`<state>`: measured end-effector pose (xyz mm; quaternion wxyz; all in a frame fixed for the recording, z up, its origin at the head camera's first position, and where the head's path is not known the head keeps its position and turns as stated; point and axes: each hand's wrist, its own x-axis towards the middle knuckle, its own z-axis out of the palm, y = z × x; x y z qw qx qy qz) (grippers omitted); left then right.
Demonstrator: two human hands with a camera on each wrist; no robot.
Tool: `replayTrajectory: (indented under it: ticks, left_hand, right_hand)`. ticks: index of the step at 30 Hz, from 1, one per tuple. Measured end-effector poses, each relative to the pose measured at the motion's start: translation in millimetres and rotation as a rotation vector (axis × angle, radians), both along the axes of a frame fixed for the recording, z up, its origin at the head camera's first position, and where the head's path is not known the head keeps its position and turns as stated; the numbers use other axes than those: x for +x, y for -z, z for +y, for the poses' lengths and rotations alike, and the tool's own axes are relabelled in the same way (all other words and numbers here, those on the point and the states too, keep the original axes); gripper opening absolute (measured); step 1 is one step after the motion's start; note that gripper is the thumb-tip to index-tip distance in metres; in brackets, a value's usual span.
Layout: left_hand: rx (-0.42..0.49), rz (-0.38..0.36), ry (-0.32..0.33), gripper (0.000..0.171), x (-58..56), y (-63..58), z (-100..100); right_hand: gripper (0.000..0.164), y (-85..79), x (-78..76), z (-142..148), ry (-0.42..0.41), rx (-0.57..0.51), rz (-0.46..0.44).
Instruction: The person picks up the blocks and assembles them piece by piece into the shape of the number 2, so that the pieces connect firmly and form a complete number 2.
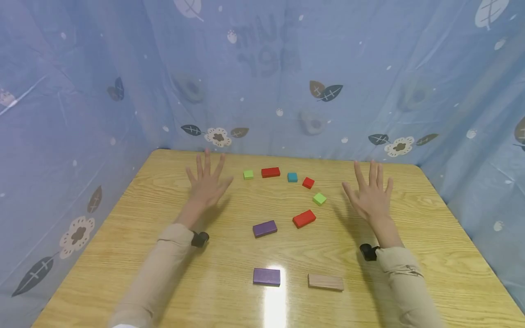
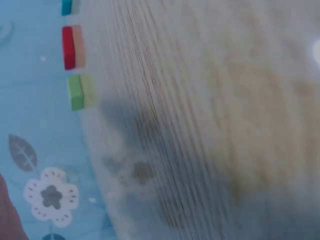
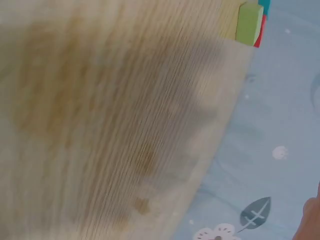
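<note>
Both hands are spread over the wooden table with straight fingers and hold nothing. The left hand [image 1: 206, 187] is nearest a small light green block [image 1: 248, 175]. On the other side, the right hand [image 1: 372, 200] is nearest another light green block [image 1: 319, 199]. Between the hands lie a long red block [image 1: 270, 172], a small blue block [image 1: 292, 177] and a small red block [image 1: 308, 183] in a curved row. Closer in are a second long red block [image 1: 304, 219] and a purple block [image 1: 265, 229]. Only a sliver of each hand shows in its wrist view.
Another purple block [image 1: 266, 277] and a plain wooden block [image 1: 326, 282] lie near the front of the table [image 1: 221, 291]. A blue patterned curtain [image 1: 262, 91] hangs behind the table and along both sides. Dark wrist cameras [image 1: 200, 239] sit at both cuffs.
</note>
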<state>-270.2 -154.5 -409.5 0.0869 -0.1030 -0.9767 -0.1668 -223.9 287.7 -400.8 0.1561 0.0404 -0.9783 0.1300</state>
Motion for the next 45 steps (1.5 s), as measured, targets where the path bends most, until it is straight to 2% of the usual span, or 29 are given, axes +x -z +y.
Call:
replayTrajectory:
  ticks: [8,16,20,28,31,34,36,38,40,45]
  left_hand:
    - [-0.016,-0.054,0.081,0.073,26.3,-8.8,-5.1]
    - [-0.053,-0.013,0.209,0.071,48.8,-19.4,5.2]
    - [-0.058,0.002,0.268,0.071,58.0,-21.0,10.4]
    - [-0.031,-0.011,0.461,0.068,70.4,-16.1,14.7]
    - [-0.003,-0.011,0.569,0.067,73.6,-14.9,14.4]
    - [0.030,-0.018,0.677,0.065,78.2,-14.1,13.2]
    - [0.045,-0.024,0.734,0.064,81.7,-13.1,12.8]
    - [0.061,-0.035,0.773,0.064,85.9,-12.0,13.1]
    - [0.072,-0.043,0.797,0.061,89.9,-10.6,14.2]
    - [0.130,-0.055,0.836,0.058,98.3,-8.7,19.3]
  right_hand:
    - [0.068,-3.0,20.9,-2.9,-0.108,0.019,0.087]
    - [0.065,-8.5,36.3,-4.9,-0.175,0.081,0.165]
    - [0.063,-9.9,42.9,-8.4,-0.224,0.091,0.186]
    - [0.060,-4.0,52.4,-14.2,-0.359,0.092,0.241]
    - [0.058,-2.9,58.4,-14.5,-0.420,0.033,0.184]
    - [0.059,-1.6,67.1,-15.3,-0.499,-0.091,0.040]
    - [0.062,0.4,74.2,-16.0,-0.548,-0.177,-0.061]
    - [0.060,3.4,81.4,-17.1,-0.585,-0.228,-0.122]
    - [0.060,6.4,87.8,-18.8,-0.613,-0.255,-0.137]
    - [0.062,8.3,99.6,-23.9,-0.684,-0.312,-0.104]
